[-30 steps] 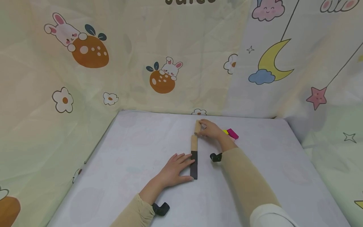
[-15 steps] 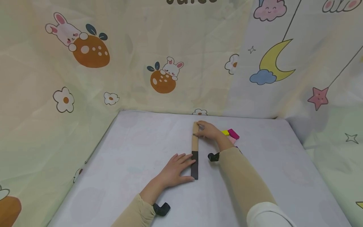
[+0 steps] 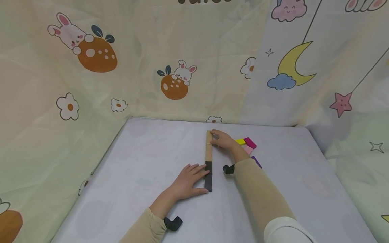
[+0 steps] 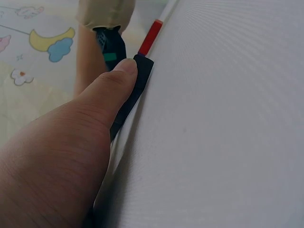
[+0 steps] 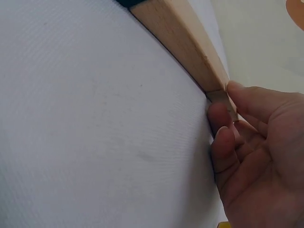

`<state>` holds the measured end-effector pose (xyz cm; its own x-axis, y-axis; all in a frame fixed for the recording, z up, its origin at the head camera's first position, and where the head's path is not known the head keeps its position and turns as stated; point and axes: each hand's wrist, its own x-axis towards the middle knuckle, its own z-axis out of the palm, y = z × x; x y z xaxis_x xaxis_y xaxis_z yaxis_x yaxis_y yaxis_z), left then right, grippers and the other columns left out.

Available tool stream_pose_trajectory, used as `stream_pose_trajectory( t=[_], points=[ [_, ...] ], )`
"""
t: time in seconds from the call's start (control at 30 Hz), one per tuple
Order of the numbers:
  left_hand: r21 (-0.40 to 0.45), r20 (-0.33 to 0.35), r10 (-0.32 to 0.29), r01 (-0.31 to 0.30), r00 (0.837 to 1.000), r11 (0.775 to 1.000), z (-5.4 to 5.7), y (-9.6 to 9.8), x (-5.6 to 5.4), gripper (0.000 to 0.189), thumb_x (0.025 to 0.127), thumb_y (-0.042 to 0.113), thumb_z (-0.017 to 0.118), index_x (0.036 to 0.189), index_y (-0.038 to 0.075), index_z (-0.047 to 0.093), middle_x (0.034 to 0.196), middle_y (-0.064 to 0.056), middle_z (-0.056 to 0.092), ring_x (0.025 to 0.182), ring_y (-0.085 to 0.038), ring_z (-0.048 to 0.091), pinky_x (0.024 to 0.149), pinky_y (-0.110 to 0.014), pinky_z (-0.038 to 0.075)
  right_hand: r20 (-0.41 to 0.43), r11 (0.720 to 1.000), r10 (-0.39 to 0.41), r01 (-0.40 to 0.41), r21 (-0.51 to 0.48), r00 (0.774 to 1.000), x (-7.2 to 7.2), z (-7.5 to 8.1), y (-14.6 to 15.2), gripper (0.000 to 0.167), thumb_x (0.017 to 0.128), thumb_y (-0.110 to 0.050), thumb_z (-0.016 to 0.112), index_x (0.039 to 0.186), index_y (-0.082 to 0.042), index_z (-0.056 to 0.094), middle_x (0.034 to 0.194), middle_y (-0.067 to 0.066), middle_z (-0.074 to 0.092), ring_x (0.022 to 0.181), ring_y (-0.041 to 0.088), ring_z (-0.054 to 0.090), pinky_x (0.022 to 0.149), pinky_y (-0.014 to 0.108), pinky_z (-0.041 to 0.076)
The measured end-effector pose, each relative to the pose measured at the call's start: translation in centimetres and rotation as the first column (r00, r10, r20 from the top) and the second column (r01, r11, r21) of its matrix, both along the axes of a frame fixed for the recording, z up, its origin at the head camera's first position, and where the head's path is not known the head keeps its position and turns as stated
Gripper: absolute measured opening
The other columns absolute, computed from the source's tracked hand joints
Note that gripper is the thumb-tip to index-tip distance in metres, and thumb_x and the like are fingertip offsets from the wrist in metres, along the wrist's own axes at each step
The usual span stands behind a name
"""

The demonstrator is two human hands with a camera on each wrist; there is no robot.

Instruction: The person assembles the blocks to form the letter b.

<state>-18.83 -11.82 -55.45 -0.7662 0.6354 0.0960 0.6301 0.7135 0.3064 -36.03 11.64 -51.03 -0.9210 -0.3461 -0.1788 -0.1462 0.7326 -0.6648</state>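
A straight row of blocks stretches away from me on the white table. Its near part is a black section (image 3: 208,177), and beyond it lie a plain wooden block (image 3: 208,153) and a second wooden block (image 3: 208,137), end to end. With fingers spread, my left hand (image 3: 188,182) touches the black section from the left, its thumb at the near end. In the left wrist view the thumb (image 4: 116,78) lies against the dark block (image 4: 137,88). At the far end my right hand (image 3: 224,140) pinches the farthest wooden block; the right wrist view shows thumb and fingers at it (image 5: 219,97).
Right of the row, partly behind the right forearm, lie a yellow block (image 3: 240,141), a magenta block (image 3: 250,142), a pink block (image 3: 248,150) and a purple block (image 3: 257,162). A red block (image 4: 151,37) shows in the left wrist view. Printed cloth (image 3: 194,98) rises behind the table.
The farthest wooden block, at first offset to the right with a gap, has moved left into line and against the other wooden block, with my right hand on it. My left hand stays put.
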Motion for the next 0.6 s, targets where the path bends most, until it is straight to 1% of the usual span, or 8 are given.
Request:
stream_pose_trajectory(
  t=[0.07, 0.13, 0.3, 0.37, 0.6],
  points=[
    [-0.001, -0.003, 0.001, -0.001, 1.0, 1.0, -0.02, 0.01, -0.03, 0.076, 0.088, 0.077, 0.044, 0.153, 0.038, 0.034, 0.163, 0.012, 0.024, 0.15, -0.025, 0.028, 0.124, -0.052, 0.017, -0.007, 1.0, -0.009, 0.009, -0.01, 1.0, 0.03, -0.11, 0.02, 0.062, 0.098, -0.026, 0.06, 0.154, -0.015, 0.035, 0.164, 0.01, 0.025, 0.149, 0.033, 0.028, 0.119, 0.051, 0.032],
    [0.001, -0.003, 0.0, 0.0, 1.0, 1.0, 0.01, 0.01, -0.04, 0.076, 0.088, 0.077, 0.044, 0.153, 0.038, 0.034, 0.163, 0.012, 0.024, 0.15, -0.026, 0.028, 0.124, -0.052, 0.017, -0.012, 1.0, -0.012, 0.012, -0.021, 1.0, 0.05, -0.25, 0.03, 0.062, 0.098, -0.026, 0.059, 0.154, -0.015, 0.036, 0.164, 0.01, 0.026, 0.147, 0.033, 0.03, 0.118, 0.051, 0.033],
    [0.005, 0.004, -0.004, 0.004, 1.0, 1.0, 0.23, -0.07, 0.02, 0.076, 0.088, 0.076, 0.046, 0.153, 0.037, 0.035, 0.163, 0.012, 0.024, 0.15, -0.025, 0.027, 0.125, -0.051, 0.017, -0.034, 1.0, -0.015, 0.015, -0.011, 0.999, 0.1, -0.49, -0.02, 0.061, 0.098, -0.028, 0.059, 0.154, -0.015, 0.036, 0.163, 0.009, 0.028, 0.149, 0.033, 0.027, 0.122, 0.052, 0.025],
    [0.001, 0.009, -0.005, 0.005, 1.0, 1.0, 0.3, -0.08, 0.04, 0.076, 0.089, 0.075, 0.045, 0.153, 0.036, 0.034, 0.164, 0.012, 0.024, 0.151, -0.025, 0.026, 0.125, -0.05, 0.016, -0.044, 1.0, -0.015, 0.015, -0.002, 0.999, 0.16, -0.52, -0.05, 0.061, 0.099, -0.029, 0.058, 0.154, -0.016, 0.036, 0.163, 0.008, 0.028, 0.151, 0.032, 0.024, 0.124, 0.051, 0.02],
    [-0.002, 0.01, -0.009, 0.009, 1.0, 1.0, 0.44, -0.07, 0.11, 0.076, 0.089, 0.075, 0.045, 0.153, 0.036, 0.034, 0.164, 0.011, 0.024, 0.151, -0.025, 0.026, 0.125, -0.051, 0.016, -0.049, 1.0, -0.019, 0.02, 0.014, 0.999, 0.47, -0.58, -0.15, 0.059, 0.1, -0.031, 0.057, 0.154, -0.016, 0.037, 0.164, 0.007, 0.026, 0.152, 0.031, 0.022, 0.124, 0.051, 0.019]
  ],
)
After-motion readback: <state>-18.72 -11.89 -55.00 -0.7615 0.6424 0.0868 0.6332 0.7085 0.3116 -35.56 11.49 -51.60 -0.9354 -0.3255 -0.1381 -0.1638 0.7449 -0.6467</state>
